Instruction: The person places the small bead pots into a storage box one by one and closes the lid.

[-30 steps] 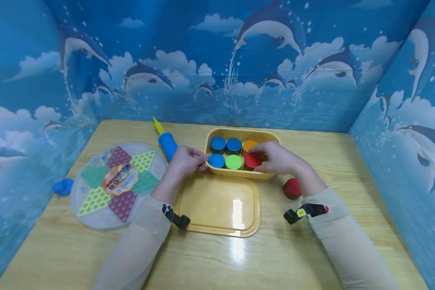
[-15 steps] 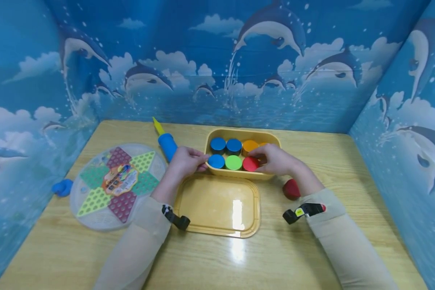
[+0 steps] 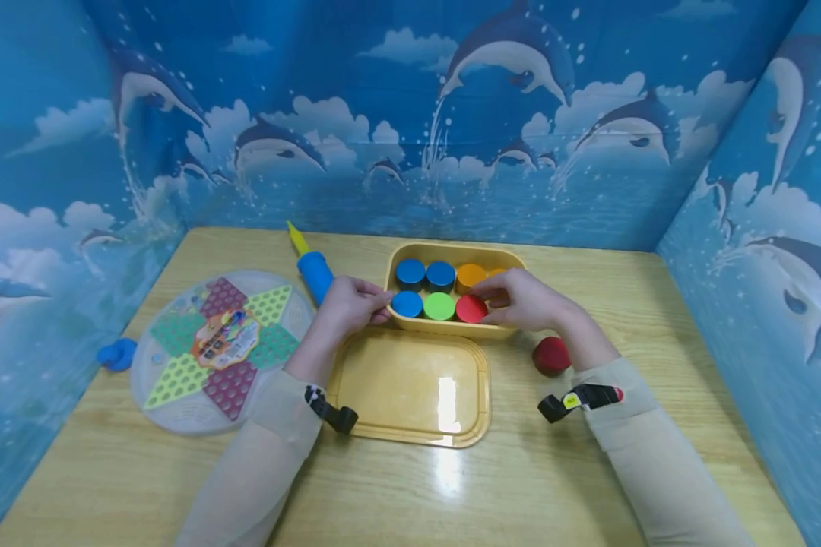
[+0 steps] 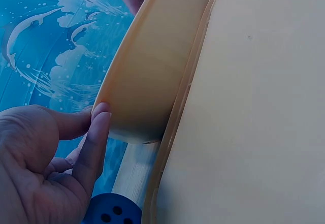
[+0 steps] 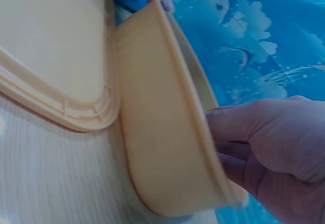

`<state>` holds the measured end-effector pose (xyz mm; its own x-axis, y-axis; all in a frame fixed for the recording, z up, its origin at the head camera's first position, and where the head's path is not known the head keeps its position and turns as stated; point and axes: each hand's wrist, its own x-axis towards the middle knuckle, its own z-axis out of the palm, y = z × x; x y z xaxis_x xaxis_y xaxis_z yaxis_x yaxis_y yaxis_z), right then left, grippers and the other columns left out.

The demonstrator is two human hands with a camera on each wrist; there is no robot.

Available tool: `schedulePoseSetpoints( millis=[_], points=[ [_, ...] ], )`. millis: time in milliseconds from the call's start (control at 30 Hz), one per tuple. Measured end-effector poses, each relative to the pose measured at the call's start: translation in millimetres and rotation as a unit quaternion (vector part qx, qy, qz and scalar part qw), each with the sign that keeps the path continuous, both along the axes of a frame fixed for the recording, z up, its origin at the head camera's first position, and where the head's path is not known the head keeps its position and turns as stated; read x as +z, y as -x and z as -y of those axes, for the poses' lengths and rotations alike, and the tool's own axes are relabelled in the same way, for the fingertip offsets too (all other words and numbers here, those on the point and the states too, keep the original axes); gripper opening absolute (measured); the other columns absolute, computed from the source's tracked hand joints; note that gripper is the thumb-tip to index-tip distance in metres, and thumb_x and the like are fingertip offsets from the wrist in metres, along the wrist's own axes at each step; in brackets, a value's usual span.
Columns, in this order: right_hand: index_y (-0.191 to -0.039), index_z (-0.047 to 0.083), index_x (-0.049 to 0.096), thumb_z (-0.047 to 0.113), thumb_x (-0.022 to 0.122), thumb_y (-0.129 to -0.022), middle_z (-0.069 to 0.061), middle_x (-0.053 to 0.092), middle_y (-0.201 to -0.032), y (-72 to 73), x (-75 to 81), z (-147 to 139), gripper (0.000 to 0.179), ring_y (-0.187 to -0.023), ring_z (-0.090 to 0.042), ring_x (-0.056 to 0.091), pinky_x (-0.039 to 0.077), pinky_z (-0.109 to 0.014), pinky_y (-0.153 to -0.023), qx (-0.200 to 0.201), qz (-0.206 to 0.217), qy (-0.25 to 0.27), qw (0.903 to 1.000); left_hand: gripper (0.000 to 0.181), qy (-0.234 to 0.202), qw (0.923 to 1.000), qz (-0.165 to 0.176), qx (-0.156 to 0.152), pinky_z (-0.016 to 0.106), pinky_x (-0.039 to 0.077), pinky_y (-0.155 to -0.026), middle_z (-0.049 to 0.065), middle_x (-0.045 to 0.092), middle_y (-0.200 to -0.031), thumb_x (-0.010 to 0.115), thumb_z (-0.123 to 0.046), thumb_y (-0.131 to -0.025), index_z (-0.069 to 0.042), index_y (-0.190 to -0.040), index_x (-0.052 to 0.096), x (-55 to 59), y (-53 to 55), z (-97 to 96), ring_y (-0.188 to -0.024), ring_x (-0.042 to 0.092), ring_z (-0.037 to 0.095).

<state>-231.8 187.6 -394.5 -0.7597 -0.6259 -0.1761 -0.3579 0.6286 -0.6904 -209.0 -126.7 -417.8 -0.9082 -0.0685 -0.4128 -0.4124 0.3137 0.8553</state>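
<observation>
In the head view, a yellow plastic box (image 3: 454,328) holds several short round pieces with coloured tops. Three are blue, including the front-left blue piece (image 3: 407,305); a green piece (image 3: 439,307) and a red round piece (image 3: 471,309) sit to its right. Orange pieces (image 3: 470,278) lie behind the red one, partly covered by my right hand. My left hand (image 3: 353,308) pinches the box's left rim between thumb and finger. Reaching over the right rim, my right hand (image 3: 530,300) holds the red piece with curled fingers; in the right wrist view the box wall hides the fingertips.
A yellow lid (image 3: 410,387) lies flat before the box. Another red piece (image 3: 551,356) rests on the table below my right wrist. Leftward are a round star-patterned game board (image 3: 226,346), a blue pump with a yellow tip (image 3: 315,275) and a small blue object (image 3: 117,354).
The red piece has gone down and slightly left into the front row beside the green one. My right hand shifted with it; my left hand stays at the rim.
</observation>
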Motion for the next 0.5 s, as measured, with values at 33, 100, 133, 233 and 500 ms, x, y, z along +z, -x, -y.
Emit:
schedulePoseSetpoints(
  millis=[33, 100, 133, 233, 500],
  points=[
    [-0.142, -0.003, 0.064, 0.0, 0.08, -0.094, -0.018, 0.067, -0.138, -1.8, 2.2, -2, 0.05, -0.125, -0.035, 0.066, 0.057, -0.049, -0.104, -0.008, 0.001, 0.002, 1.0, 0.023, 0.0, 1.0, 0.0, -0.001, 0.038, 0.067, -0.079, 0.016, 0.075, -0.094, 0.072, -0.018, -0.104, 0.004, -0.112, 0.073, 0.1, 0.0, -0.1, -0.077, 0.076, 0.022],
    [-0.142, -0.003, 0.064, 0.003, 0.081, -0.094, -0.018, 0.067, -0.137, -5.3, 6.7, -8, 0.05, -0.125, -0.035, 0.066, 0.057, -0.051, -0.104, -0.02, -0.006, 0.005, 0.9998, 0.023, 0.002, 1.0, -0.001, -0.001, 0.038, 0.067, -0.079, 0.016, 0.075, -0.093, 0.072, -0.018, -0.104, 0.004, -0.111, 0.073, 0.5, 0.1, -0.2, -0.077, 0.075, 0.022],
    [-0.142, -0.003, 0.064, 0.003, 0.081, -0.095, -0.019, 0.067, -0.137, -7.1, 9.1, -11, 0.05, -0.124, -0.036, 0.066, 0.057, -0.052, -0.104, -0.024, -0.011, 0.006, 0.9996, 0.023, 0.003, 1.0, -0.002, -0.001, 0.038, 0.067, -0.078, 0.016, 0.075, -0.093, 0.072, -0.018, -0.104, 0.004, -0.111, 0.073, 0.6, 0.1, -0.1, -0.077, 0.075, 0.022],
    [-0.142, -0.005, 0.062, 0.005, 0.08, -0.096, -0.022, 0.066, -0.138, -13.0, 15.3, -21, 0.051, -0.125, -0.039, 0.064, 0.056, -0.054, -0.104, -0.032, -0.025, 0.017, 0.9991, 0.023, 0.005, 1.0, -0.003, -0.001, 0.037, 0.067, -0.078, 0.016, 0.075, -0.093, 0.072, -0.018, -0.104, 0.004, -0.111, 0.073, 0.4, 0.1, 0.2, -0.077, 0.075, 0.022],
    [-0.143, -0.005, 0.061, 0.008, 0.083, -0.094, -0.025, 0.062, -0.142, -30.5, 27.1, -50, 0.055, -0.128, -0.042, 0.061, 0.053, -0.055, -0.107, -0.072, -0.059, 0.016, 0.9955, 0.023, -0.006, 1.0, -0.006, -0.004, 0.039, 0.067, -0.08, 0.016, 0.075, -0.094, 0.073, -0.017, -0.104, 0.004, -0.113, 0.073, -1.5, -0.2, 0.7, -0.078, 0.076, 0.022]
  ],
)
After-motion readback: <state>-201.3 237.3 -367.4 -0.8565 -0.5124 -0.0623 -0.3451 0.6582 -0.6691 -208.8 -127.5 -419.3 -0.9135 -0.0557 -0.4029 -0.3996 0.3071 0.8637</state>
